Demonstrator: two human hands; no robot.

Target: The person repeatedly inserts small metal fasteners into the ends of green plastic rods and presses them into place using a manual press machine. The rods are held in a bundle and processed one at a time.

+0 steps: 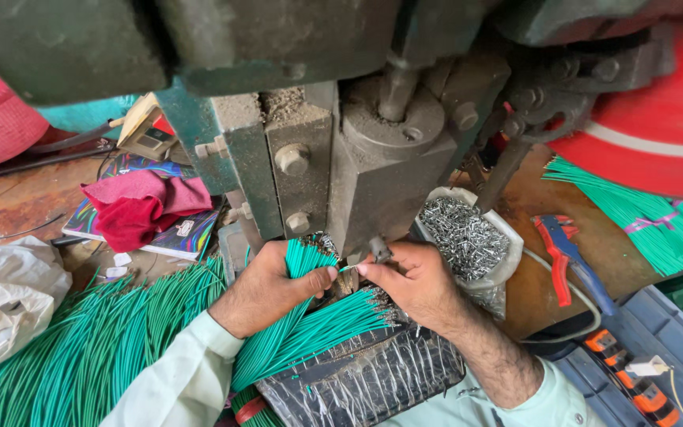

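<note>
My left hand (266, 286) grips a bundle of green wires (303, 261), upright, with bare metal ends at the top. My right hand (409, 281) pinches a single green wire (348, 269) between thumb and forefinger, its tip right under the ram of a grey-green press machine (373, 174). Both hands meet at the base of the press. Below them a second sheaf of green wires with metal terminals (333, 320) lies across a black plastic-wrapped block (373, 375).
A white bag of small metal terminals (464, 233) sits right of the press. A big heap of green wires (81, 356) lies left, more at the right (642, 217). Red-blue pliers (567, 253), red cloth (140, 205), white bag (5, 296), spinning red wheel (658, 134).
</note>
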